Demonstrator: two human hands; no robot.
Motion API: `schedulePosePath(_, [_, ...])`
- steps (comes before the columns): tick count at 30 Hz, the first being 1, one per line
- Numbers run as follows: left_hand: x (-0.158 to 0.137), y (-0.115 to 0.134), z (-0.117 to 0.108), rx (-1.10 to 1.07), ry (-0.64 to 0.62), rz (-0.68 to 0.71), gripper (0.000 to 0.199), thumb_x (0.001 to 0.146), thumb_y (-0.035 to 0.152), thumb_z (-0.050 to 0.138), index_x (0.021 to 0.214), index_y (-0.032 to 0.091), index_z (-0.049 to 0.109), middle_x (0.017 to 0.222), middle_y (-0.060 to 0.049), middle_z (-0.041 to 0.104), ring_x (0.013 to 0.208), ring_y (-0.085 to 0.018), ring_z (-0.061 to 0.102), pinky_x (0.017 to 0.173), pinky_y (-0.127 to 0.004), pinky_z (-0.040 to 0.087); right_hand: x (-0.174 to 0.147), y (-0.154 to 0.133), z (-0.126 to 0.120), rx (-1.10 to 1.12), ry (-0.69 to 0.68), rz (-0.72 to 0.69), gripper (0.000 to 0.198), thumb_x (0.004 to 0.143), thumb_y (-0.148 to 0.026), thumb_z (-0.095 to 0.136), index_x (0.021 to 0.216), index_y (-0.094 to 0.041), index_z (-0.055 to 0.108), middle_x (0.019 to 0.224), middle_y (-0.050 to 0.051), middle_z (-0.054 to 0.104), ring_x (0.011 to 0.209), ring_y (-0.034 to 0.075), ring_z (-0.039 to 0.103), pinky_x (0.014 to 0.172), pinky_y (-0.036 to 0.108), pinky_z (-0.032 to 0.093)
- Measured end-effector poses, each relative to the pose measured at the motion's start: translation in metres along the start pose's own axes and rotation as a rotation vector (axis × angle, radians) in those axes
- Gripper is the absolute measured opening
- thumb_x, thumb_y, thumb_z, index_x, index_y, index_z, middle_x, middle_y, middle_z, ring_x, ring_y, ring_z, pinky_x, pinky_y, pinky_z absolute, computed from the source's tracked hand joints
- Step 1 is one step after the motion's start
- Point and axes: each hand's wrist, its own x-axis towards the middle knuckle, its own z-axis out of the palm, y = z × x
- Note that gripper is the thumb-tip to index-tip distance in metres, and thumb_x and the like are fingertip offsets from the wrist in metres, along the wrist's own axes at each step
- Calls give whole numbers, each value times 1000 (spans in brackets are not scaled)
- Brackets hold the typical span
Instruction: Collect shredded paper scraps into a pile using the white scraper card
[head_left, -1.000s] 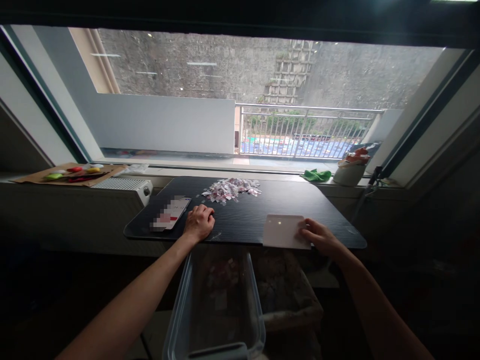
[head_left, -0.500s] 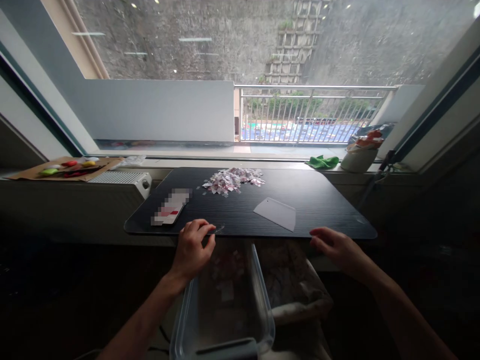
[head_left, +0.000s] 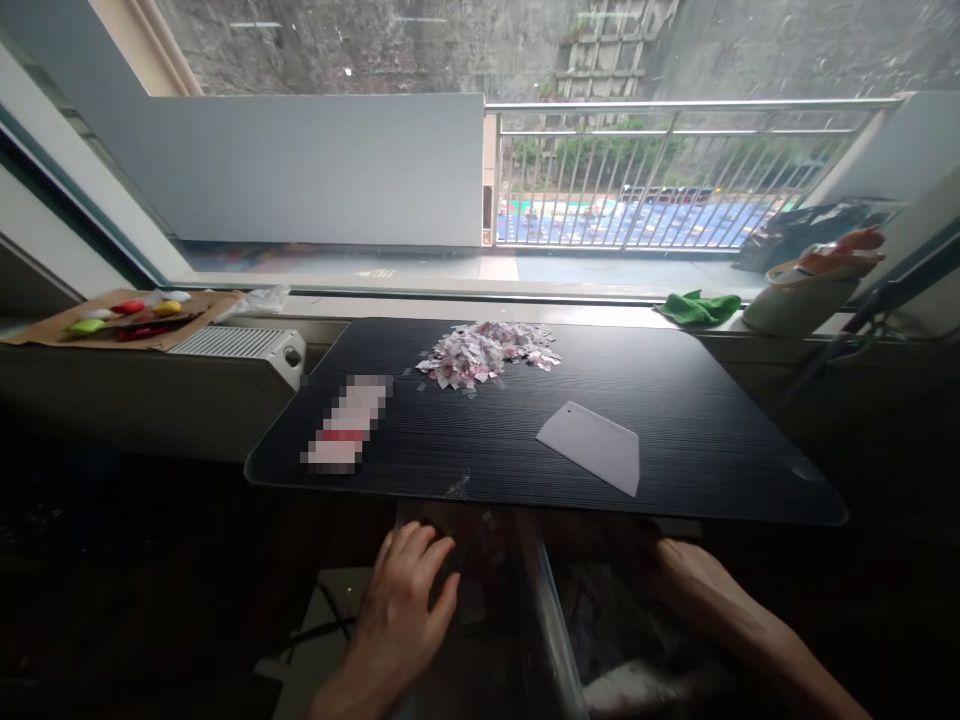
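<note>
My left hand (head_left: pixel 416 590) hovers below the table's front edge, by the left side of a clear plastic bin (head_left: pixel 551 610). Its thumb stands apart from loosely bent fingers, and nothing shows between them. My right hand (head_left: pixel 679 565) reaches down to the right of the bin, over a pale, crumpled sack or cloth (head_left: pixel 634 685). Dark shadow hides its fingers. On the black table (head_left: pixel 720 430) lie a heap of small paper scraps (head_left: pixel 487 352) and a flat white scraper (head_left: pixel 592 447). A small clear scrap (head_left: pixel 457 486) rests near the front edge.
A blurred-out pale card or pack (head_left: pixel 349 425) lies at the table's left. Beyond are a radiator (head_left: pixel 247 345), a brown board (head_left: pixel 37 322) with colourful pieces, a green cloth (head_left: pixel 699 308) and a pale container (head_left: pixel 799 300) on the sill. A cable (head_left: pixel 322 630) runs below left.
Both hands have dropped from the table's edge to below it, the right one into shadow beside the bin. The view has tilted down and come closer to the table.
</note>
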Motion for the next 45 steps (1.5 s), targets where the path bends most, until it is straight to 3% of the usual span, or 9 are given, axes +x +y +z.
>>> schedulePosePath(8, [3,-14,-12,42,-248,93,20,76,19,47,88,23,62,86,-4,61,89,-23,53,81,-43,41,-19,-6,9,125,-64,102,29,71,-6,38,52,-21,23,53,-2,36,50,10,29,50,26,20])
schedulePosePath(15, [27,8,-14,77,-470,142,17,76,19,51,88,23,62,80,-3,60,80,-19,52,73,-35,39,-32,15,32,212,-131,133,26,73,-11,35,53,-21,21,54,-2,33,51,10,31,48,25,20])
schedulePosePath(21, [36,14,-32,109,-553,141,19,76,21,53,93,22,60,87,-2,59,85,-18,52,84,-37,35,-22,20,27,228,-250,17,27,73,-12,34,49,-19,25,51,-2,35,49,9,33,46,22,23])
schedulePosePath(26, [13,-3,-49,141,-553,148,14,76,21,54,88,22,60,81,0,59,83,-17,52,94,-43,29,-20,-3,35,163,-209,-100,23,76,-13,36,54,-17,42,57,2,48,51,9,39,46,22,23])
schedulePosePath(31, [3,-22,-57,153,-540,185,13,76,21,54,87,21,61,83,-1,60,84,-17,53,93,-45,29,-30,-30,39,174,-59,-76,21,81,-13,30,73,-15,48,66,7,56,58,14,49,52,26,25])
schedulePosePath(36, [14,-24,-40,97,-505,240,10,76,24,53,83,21,60,79,-1,59,78,-17,53,85,-40,35,-35,-20,42,168,-118,-11,24,84,-14,27,77,-14,50,70,8,60,60,15,54,52,26,27])
schedulePosePath(39, [14,-25,-30,64,-470,177,15,79,25,47,84,20,61,77,-3,60,75,-17,53,79,-37,39,-34,-10,30,86,-201,-6,27,85,-21,30,71,-16,53,73,9,62,63,17,56,54,26,31])
schedulePosePath(42, [12,-24,-38,20,-433,94,22,82,30,43,91,23,62,81,-2,63,79,-18,55,90,-48,34,-30,-2,-2,-37,-209,-5,30,85,-35,38,68,-18,56,68,9,63,61,20,58,54,28,32])
schedulePosePath(45, [22,-15,-60,-119,-438,72,24,80,34,46,99,30,60,88,0,65,83,-18,58,95,-45,36,-14,2,-45,68,-25,-79,28,82,-45,42,83,-24,60,74,6,65,64,21,59,55,29,36])
